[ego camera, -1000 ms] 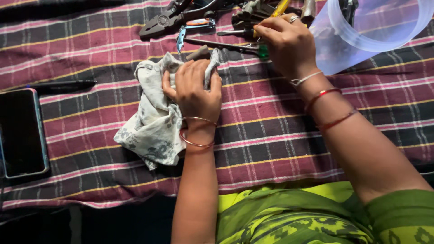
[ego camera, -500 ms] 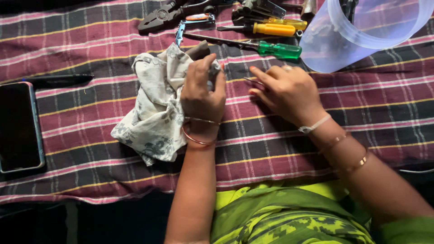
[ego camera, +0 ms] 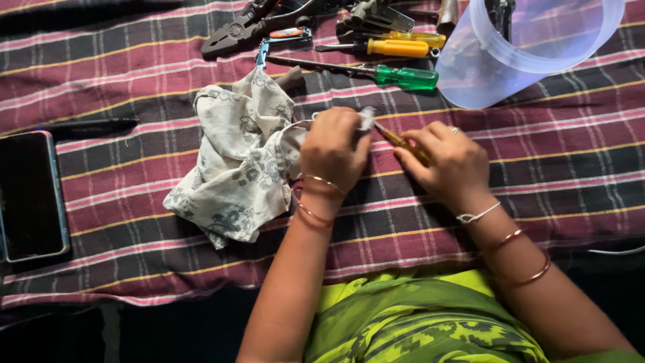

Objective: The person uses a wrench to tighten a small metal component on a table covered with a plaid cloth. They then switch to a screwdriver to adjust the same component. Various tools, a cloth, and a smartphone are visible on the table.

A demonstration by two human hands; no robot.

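Green patterned clothing (ego camera: 430, 323) is seen nearest the camera, with both forearms reaching forward from it over a striped maroon cloth (ego camera: 168, 60) that covers the surface. Thin bangles are worn on both wrists. The left hand (ego camera: 332, 151) is closed over a corner of a pale floral rag (ego camera: 235, 168), its fingers curled tight around the fabric; the rest of the rag lies crumpled to the left of that hand on the striped cloth. The right hand (ego camera: 447, 161) is held just beside the left, and a small yellow-handled tool (ego camera: 403, 142) is pinched between its thumb and fingers, the tool's tip pointed toward the rag in the left hand. Whether the tip touches the rag cannot be told.

At the left edge a dark phone (ego camera: 30, 195) lies flat, with a black pen (ego camera: 91, 126) above it. Farther off, a green-handled screwdriver (ego camera: 403, 76) and a yellow-handled screwdriver (ego camera: 396, 48) lie side by side, pliers (ego camera: 242, 30) are set to their left, and a clear plastic container (ego camera: 531, 47) lies tipped at the upper right.
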